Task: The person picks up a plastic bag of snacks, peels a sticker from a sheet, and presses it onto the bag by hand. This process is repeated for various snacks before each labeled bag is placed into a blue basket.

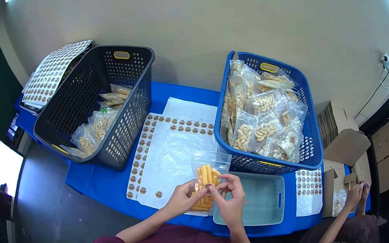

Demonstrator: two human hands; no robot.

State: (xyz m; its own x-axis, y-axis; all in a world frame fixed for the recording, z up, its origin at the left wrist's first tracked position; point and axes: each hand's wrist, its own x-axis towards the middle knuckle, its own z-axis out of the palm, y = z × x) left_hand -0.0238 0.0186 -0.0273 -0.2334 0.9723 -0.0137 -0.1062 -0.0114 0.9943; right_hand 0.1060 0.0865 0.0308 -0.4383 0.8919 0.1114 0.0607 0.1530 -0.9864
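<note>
Both hands are at a clear bag of yellow stick snacks (207,174) near the table's front edge. My left hand (185,196) has its fingers closed on the bag's left side. From the right, my right hand (229,201) pinches a small round brown sticker (208,189) against the bag's front. Under the bag lie a white backing sheet (174,158) and a sheet with rows of round brown stickers (138,163).
A black basket (125,131) holding snack bags stands left; a blue basket (269,162) full of snack bags stands right. Before the blue one is a pale green tray (263,202). Sticker sheets (56,70) lie far left. A co-worker (348,240) sits right beside cardboard boxes (347,144).
</note>
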